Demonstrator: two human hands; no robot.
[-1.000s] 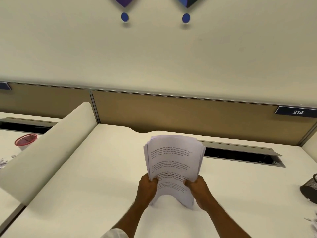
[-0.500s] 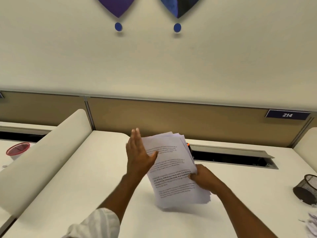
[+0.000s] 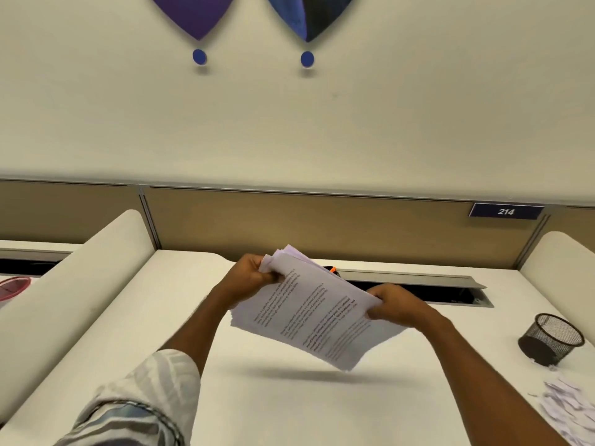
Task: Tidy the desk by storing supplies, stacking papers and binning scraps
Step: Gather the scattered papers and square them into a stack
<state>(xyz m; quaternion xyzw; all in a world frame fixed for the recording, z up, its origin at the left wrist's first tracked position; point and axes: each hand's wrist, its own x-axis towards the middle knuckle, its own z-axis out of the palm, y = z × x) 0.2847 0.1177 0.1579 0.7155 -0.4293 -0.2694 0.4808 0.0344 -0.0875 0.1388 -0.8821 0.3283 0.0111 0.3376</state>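
A stack of printed white papers [image 3: 309,310] hangs tilted in the air above the white desk [image 3: 257,397], its shadow on the desktop below. My left hand [image 3: 249,276] grips the stack's upper left corner, fingers curled round the edge. My right hand [image 3: 394,304] pinches the right edge of the same stack. Torn paper scraps [image 3: 566,403] lie in a heap at the desk's right front. A black mesh cup [image 3: 550,339] lies tipped on its side at the right.
A cable tray slot [image 3: 418,284] runs along the back of the desk, something orange and black at its left end. Curved white dividers [image 3: 80,291] flank the desk on both sides. A red mesh cup [image 3: 14,286] stands on the neighbouring desk at far left.
The stack went from standing on the desk to lifted and turned sideways in the air. My left hand, raised flat against its left side half a second ago, now grips its corner.
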